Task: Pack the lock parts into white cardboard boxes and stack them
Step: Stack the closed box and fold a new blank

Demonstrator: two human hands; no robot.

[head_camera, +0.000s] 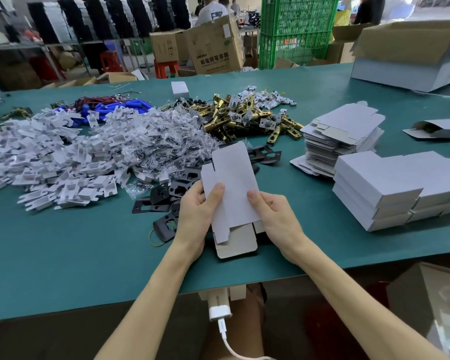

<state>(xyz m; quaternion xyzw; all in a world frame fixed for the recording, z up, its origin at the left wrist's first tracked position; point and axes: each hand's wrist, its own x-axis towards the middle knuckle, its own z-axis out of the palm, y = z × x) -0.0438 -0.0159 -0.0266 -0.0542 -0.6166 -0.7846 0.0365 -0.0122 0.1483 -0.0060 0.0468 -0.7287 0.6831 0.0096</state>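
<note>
Head view showed your left hand [196, 211] and right hand [276, 216] both gripping a flat white box blank [231, 183] above the green table [89, 255]. Beyond lay black plates [164, 196], bagged screws [161, 144] and brass latches [244, 120]; packed boxes [390, 188] were stacked right.

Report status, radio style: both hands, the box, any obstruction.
Left hand and right hand gripping flat white box, unopened. Black plates beneath. Nothing blocking.
</note>
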